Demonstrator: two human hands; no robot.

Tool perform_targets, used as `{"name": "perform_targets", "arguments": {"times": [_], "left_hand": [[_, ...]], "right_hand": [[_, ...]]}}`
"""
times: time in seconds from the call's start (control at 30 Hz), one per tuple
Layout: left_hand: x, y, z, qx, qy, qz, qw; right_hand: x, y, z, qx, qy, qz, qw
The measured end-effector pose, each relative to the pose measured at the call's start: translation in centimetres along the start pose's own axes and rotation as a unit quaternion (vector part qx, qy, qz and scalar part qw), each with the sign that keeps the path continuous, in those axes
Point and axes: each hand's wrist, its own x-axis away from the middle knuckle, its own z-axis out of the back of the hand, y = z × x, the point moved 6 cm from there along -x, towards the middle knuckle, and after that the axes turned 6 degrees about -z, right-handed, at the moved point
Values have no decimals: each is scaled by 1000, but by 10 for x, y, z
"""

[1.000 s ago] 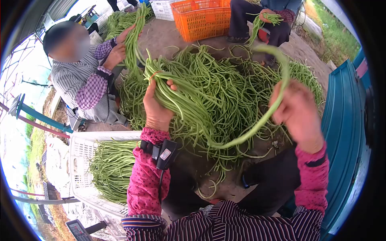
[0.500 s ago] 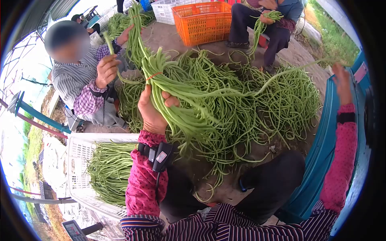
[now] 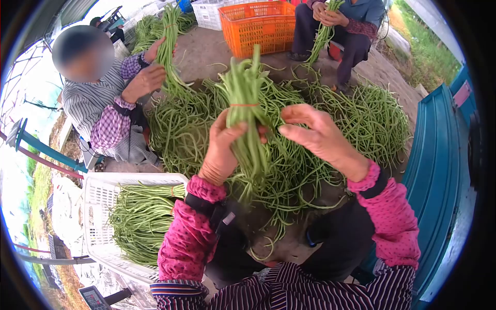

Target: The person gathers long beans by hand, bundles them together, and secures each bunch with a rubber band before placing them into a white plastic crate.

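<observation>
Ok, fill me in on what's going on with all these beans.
The person's left hand grips a bundle of long beans upright, bound by an orange band. The right hand has its fingertips against the bundle's side. Below lies a loose bean pile. A white crate at the left holds more beans. A co-worker at the left holds another bunch, and a seated person by the orange crate holds one too.

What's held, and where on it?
Left hand grips a bundle of long beans near its top, just below the rubber band. Right hand touches it there; hold unclear.
</observation>
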Motion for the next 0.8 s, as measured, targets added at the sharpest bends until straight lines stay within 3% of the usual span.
{"name": "perform_targets", "arguments": {"times": [0.03,0.1,0.17,0.23,0.27,0.3,0.37,0.43,0.5,0.53,0.6,0.63,0.7,0.8], "left_hand": [[4,3,-5,-90,21,-29,995],[3,-13,-10,-222,-29,-96,970],[8,-30,-19,-307,-75,-68,946],[15,-28,-40,-435,-155,-215,861],[17,-39,-42,-494,-225,-144,828],[22,-38,-47,-512,-213,-194,809],[23,-41,-41,-441,-228,-143,856],[20,-22,-40,-436,-190,-158,865],[13,-19,-18,-375,-72,-69,921],[12,-15,-9,-346,-11,-82,935],[8,-10,12,-334,92,-100,933],[6,-10,19,-366,111,-68,922],[4,-9,15,-344,102,-46,932],[2,-21,-4,-290,1,-14,957]], "right_hand": [[-4,-5,-11,-4,17,45,999],[-9,-5,-32,-81,-33,47,995],[-13,8,-37,-39,41,96,994],[-13,10,-34,-73,87,73,991],[-13,11,-31,-90,111,62,988],[-19,21,-27,-136,105,17,985],[-17,29,-15,-165,123,1,979],[-16,31,-3,-215,135,-3,967],[-21,30,12,-228,134,-8,964],[-21,31,19,-256,137,-6,957],[-23,37,30,-266,100,-21,958],[-23,38,31,-272,80,-28,959],[-22,34,31,-287,73,-18,955],[-19,28,24,-315,27,-37,948]]}}
